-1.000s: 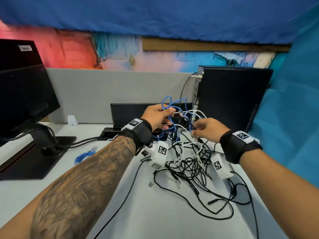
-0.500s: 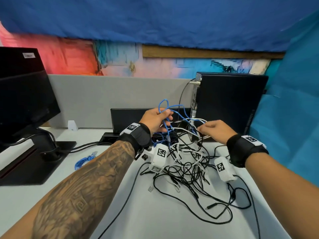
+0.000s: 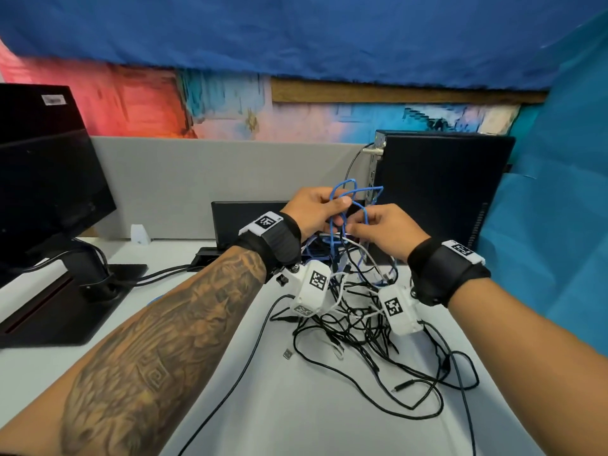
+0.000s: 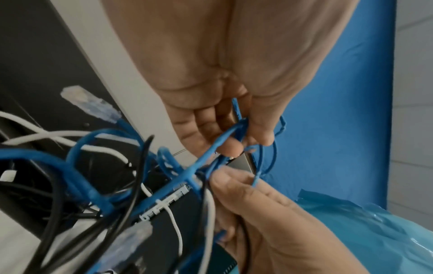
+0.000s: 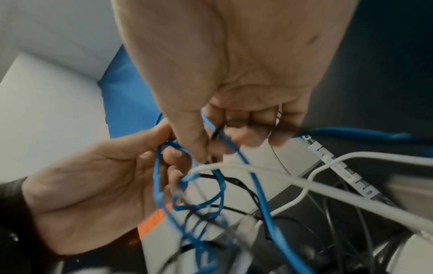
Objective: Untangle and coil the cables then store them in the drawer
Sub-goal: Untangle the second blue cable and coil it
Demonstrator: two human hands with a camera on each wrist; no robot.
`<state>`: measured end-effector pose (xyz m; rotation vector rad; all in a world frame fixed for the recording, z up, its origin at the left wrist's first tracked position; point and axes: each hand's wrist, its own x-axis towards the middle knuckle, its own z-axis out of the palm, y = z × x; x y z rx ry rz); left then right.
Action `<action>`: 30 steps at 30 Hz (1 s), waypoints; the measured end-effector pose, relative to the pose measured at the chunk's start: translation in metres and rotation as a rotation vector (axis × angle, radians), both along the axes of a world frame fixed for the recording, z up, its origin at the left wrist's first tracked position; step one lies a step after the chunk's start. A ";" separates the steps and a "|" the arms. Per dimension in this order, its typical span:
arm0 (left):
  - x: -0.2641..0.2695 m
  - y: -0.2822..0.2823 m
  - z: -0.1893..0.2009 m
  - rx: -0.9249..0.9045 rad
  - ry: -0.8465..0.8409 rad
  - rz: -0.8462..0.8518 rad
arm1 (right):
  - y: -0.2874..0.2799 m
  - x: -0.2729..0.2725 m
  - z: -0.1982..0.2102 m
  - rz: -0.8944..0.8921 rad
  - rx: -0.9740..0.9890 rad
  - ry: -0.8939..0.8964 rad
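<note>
A tangle of black and white cables lies on the white desk, and loops of a blue network cable rise out of it. My left hand grips a bunch of the blue loops above the pile. Close to its right, my right hand pinches strands of the blue cable together with a thin black one. A clear plug of the blue cable hangs free. No drawer is in view.
A black computer tower stands right behind my hands. A monitor on its stand fills the left side of the desk. A low black box sits against the grey partition. Blue sheeting closes off the right.
Both hands have risen and come together. The right hand moved left from the white and black strands up to the blue loops held by the left hand.
</note>
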<state>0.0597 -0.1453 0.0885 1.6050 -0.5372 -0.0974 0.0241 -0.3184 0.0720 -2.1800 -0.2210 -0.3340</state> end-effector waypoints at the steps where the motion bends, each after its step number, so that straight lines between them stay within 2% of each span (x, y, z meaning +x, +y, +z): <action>1: 0.000 0.001 -0.001 -0.029 0.004 0.001 | -0.003 0.000 0.001 0.011 0.020 -0.019; 4: -0.001 0.008 -0.007 -0.104 0.023 -0.034 | -0.011 -0.003 0.007 0.100 0.102 -0.006; 8: -0.004 0.013 -0.013 -0.149 0.047 -0.069 | -0.014 0.000 0.012 0.089 -0.028 -0.039; 12: -0.008 0.015 -0.016 -0.175 0.023 -0.048 | -0.012 0.003 0.017 0.173 -0.070 0.088; 14: -0.009 0.014 -0.018 -0.174 0.025 -0.013 | -0.011 0.006 0.018 0.126 -0.089 0.058; 17: -0.009 0.009 -0.022 -0.001 -0.013 0.036 | -0.004 0.005 0.022 0.108 -0.004 -0.020; 19: -0.011 0.005 -0.026 0.164 -0.068 0.055 | 0.001 0.002 0.028 0.147 0.030 -0.025; 20: -0.014 0.003 -0.028 0.182 -0.079 0.071 | 0.004 0.001 0.030 0.158 0.019 -0.015; 24: -0.016 -0.002 -0.031 0.163 -0.067 0.128 | 0.001 0.003 0.031 0.086 0.022 0.018; 30: -0.022 -0.012 -0.023 0.091 0.071 0.144 | 0.004 0.010 0.029 0.056 -0.039 0.021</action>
